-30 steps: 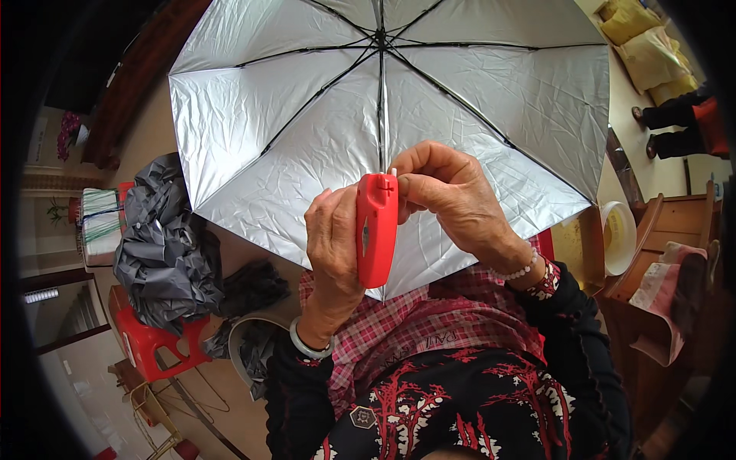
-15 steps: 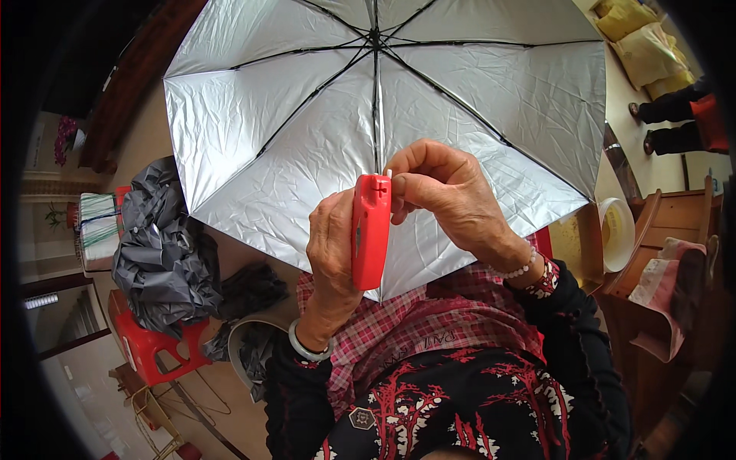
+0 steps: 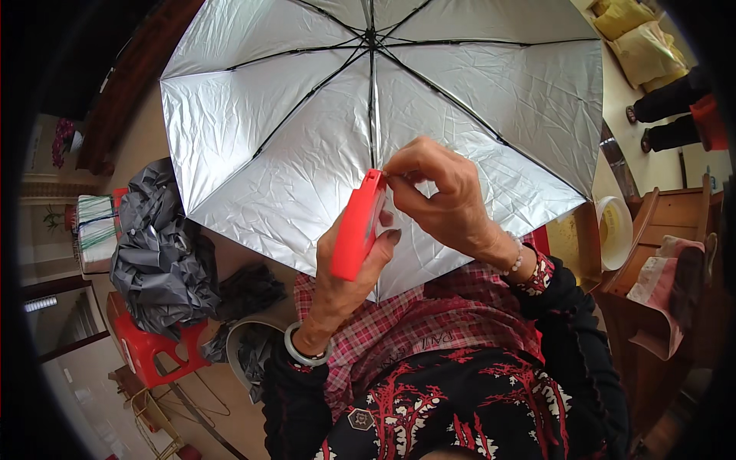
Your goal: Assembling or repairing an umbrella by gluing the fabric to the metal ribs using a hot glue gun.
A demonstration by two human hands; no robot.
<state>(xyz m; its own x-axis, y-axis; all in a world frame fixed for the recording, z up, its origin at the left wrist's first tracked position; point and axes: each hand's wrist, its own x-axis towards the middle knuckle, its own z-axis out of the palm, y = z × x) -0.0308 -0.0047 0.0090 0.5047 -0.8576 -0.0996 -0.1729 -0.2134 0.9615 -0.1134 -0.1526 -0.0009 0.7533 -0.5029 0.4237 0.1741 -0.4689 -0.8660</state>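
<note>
An opened umbrella [image 3: 307, 146] with a silver lining and black ribs spreads out before me, its near edge at my lap. In front of it, my left hand [image 3: 337, 280] is wrapped round a red plastic handheld device [image 3: 355, 230], long and flat, with a small notch at its upper end. The device leans, its top toward the right. Just beside that upper end, my right hand [image 3: 441, 188] is closed in a pinch between thumb and forefinger. Whatever those fingertips hold is too small or hidden to name.
On the left, crumpled dark grey fabric [image 3: 157, 253] lies over a red plastic stool [image 3: 161, 349], near a bin [image 3: 245, 345] with more dark fabric. To the right are a white bucket [image 3: 613, 230] and a wooden chair [image 3: 667, 222]. Another person's legs [image 3: 667, 111] show at the far right.
The red device has turned and tilted, its lower end shifting left, and my left thumb now shows. A small white peg seen at my right fingertips is out of sight now.
</note>
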